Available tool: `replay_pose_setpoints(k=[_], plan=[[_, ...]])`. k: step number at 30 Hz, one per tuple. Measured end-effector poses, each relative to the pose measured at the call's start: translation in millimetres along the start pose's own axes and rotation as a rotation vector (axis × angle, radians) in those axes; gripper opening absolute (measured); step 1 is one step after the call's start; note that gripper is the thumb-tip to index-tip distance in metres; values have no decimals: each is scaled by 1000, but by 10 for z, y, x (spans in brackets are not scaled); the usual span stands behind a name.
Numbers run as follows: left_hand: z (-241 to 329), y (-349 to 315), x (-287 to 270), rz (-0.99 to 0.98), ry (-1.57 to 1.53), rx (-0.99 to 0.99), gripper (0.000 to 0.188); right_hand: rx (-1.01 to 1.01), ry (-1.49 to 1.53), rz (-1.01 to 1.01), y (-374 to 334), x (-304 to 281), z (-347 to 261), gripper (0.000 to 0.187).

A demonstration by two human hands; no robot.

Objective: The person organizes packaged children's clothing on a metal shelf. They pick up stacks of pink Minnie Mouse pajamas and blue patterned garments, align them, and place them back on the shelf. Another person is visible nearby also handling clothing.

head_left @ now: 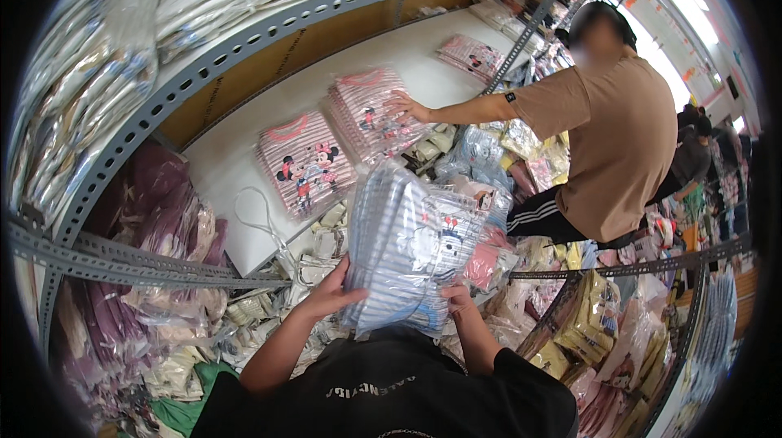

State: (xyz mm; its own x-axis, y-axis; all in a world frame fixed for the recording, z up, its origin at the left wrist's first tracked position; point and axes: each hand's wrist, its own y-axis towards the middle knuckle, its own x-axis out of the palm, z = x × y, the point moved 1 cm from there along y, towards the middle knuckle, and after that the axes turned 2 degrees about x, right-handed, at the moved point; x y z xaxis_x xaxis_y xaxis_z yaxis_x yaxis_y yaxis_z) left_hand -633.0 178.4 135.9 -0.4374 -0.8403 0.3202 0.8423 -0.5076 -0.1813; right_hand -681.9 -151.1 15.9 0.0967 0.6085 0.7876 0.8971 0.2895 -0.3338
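Between my two hands is a stack of blue-and-white striped shirts (pixel 399 234) in clear plastic bags, held up in front of my chest. My left hand (pixel 332 291) grips its left edge, thumb on the front face. At the lower right edge, my right hand (pixel 459 298) closes on the same stack. Beyond it on the white shelf lie a pile of pink striped shirts (pixel 301 163) in clear bags and, to its right, a second pink striped pile (pixel 371 112). A co-worker's hand (pixel 410 107) rests on that second pile.
The co-worker in a brown shirt (pixel 623 129) stands at the right. A grey perforated metal rail (pixel 244 41) runs above the shelf. Bagged clothes (pixel 481 149) are heaped beside the co-worker; purple bagged garments (pixel 155 226) crowd the left, and yellow packages (pixel 590 320) lie lower right.
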Motion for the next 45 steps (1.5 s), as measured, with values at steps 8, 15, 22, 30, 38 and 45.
replay_pose_setpoints(k=[8,15,22,30,38,45], plan=[[-354,-253,-176,169,-119,-124,82,119,-371,87,20,309,76,90],[-304,-705,-751,376,-110,-7,69,159,-421,-9,466,985,323,89],[715,-979,-1535,942,279,454,71,123,-309,-403,2543,2472,566,81],[-494,-2307,9,1073,-47,188,63,293,-321,-597,4858,3808,1215,54],[-2508,-3376,1721,1481,-659,-235,68,359,-718,-396,6219,3642,2288,56],[-1711,-3090,925,1458,-681,-161,58,-544,-1640,-11,5912,3753,2262,57]])
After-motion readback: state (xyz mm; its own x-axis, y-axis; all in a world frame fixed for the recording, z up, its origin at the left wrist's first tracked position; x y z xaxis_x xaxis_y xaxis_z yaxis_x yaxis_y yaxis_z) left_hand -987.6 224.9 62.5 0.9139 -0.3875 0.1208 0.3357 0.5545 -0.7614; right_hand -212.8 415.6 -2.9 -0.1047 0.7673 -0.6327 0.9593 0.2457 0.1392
